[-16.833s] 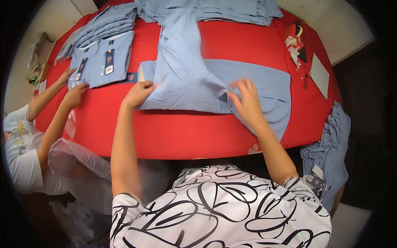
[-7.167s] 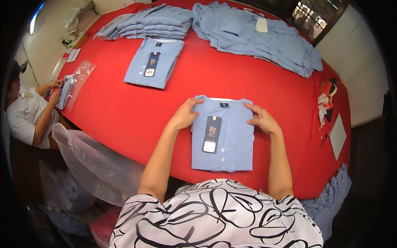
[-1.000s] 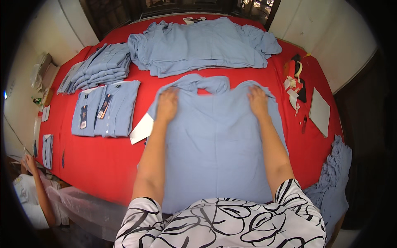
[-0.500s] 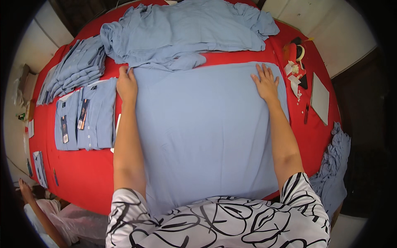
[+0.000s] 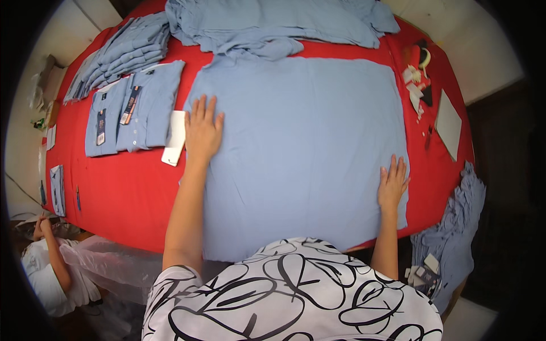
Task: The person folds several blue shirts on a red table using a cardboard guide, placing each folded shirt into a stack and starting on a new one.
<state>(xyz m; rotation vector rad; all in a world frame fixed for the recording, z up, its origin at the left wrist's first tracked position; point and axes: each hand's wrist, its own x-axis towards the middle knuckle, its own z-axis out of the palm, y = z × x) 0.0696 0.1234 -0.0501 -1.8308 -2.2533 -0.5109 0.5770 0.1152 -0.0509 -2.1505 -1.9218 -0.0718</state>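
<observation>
A light blue shirt [image 5: 301, 142] lies spread flat, back side up, on the red table [image 5: 125, 193]. My left hand [image 5: 202, 129] presses flat on the shirt's left edge, fingers apart. My right hand [image 5: 393, 183] rests flat near the shirt's lower right corner. Neither hand grips anything. A white card [image 5: 175, 145] lies on the table just left of my left hand.
Two folded blue shirts [image 5: 132, 108] with tags lie to the left, a stack of folded shirts [image 5: 120, 54] behind them. A heap of unfolded shirts [image 5: 284, 23] lies at the far side. Small tags and a tape roll [image 5: 420, 68] sit right. A person [image 5: 51, 273] sits lower left.
Both my hands slid down the shirt toward me, the right one much further. The shirt lies flatter than a second ago.
</observation>
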